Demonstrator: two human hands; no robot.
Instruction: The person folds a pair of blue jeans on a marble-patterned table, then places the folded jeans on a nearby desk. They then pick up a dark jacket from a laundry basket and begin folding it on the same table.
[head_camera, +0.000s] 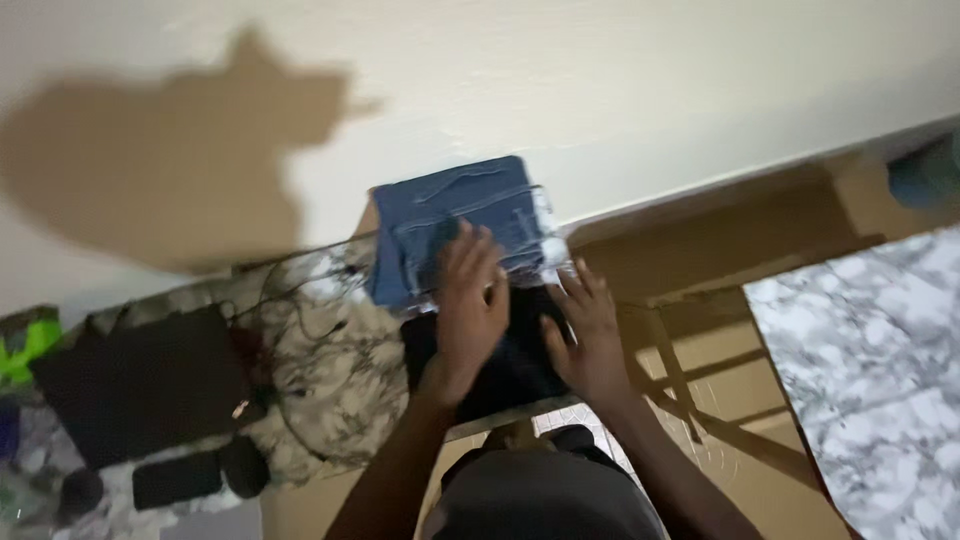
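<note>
A folded blue denim garment (455, 205) lies at the far edge of a table, against a pale wall. In front of it lies a folded black garment (520, 365). My left hand (468, 300) rests flat with fingers spread, covering the seam between the blue and black cloth. Beside it, my right hand (590, 335) presses flat on the black garment, fingers apart. Neither hand grips anything. The frame is blurred.
A patterned cloth covers the table (340, 380) at left, with tangled cables (290, 300), a black flat case (140, 385) and small dark objects (175, 478). A wooden frame (700, 400) and marbled floor (870, 380) lie right. A green item (25, 345) sits far left.
</note>
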